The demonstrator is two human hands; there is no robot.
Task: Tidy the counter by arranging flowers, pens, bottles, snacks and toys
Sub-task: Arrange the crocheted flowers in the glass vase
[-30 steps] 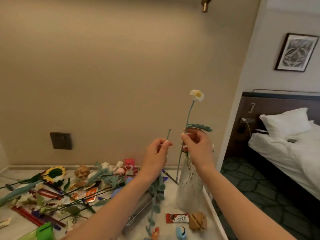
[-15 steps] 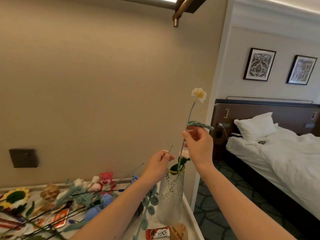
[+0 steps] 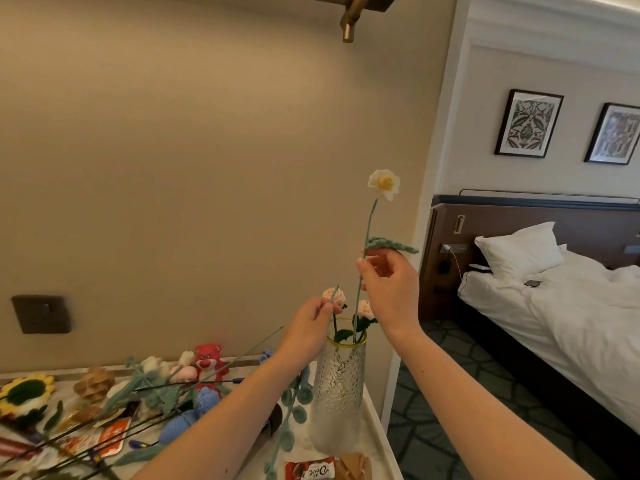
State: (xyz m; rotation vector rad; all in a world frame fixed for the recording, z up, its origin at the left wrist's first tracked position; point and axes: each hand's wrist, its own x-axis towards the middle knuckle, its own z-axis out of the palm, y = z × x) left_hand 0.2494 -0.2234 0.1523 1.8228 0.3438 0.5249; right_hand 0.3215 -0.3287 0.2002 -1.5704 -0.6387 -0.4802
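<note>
Up close, right hand point(image 3: 389, 285) pinching one white flower point(image 3: 383, 183), left hand point(image 3: 310, 327) pinching one stem point(image 3: 334, 295); two pink roses point(image 3: 365, 310) in one vase point(image 3: 341, 386)

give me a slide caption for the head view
Right hand lowers a white daisy into the glass vase; left hand pinches a green stem.

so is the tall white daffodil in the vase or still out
In: the tall white crochet daffodil has its stem running down past the gold rim of the textured glass vase, right hand pinching the stem.

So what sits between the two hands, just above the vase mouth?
Head view: between left hand and right hand, a pink flower and the daisy's stem, over the vase.
</note>
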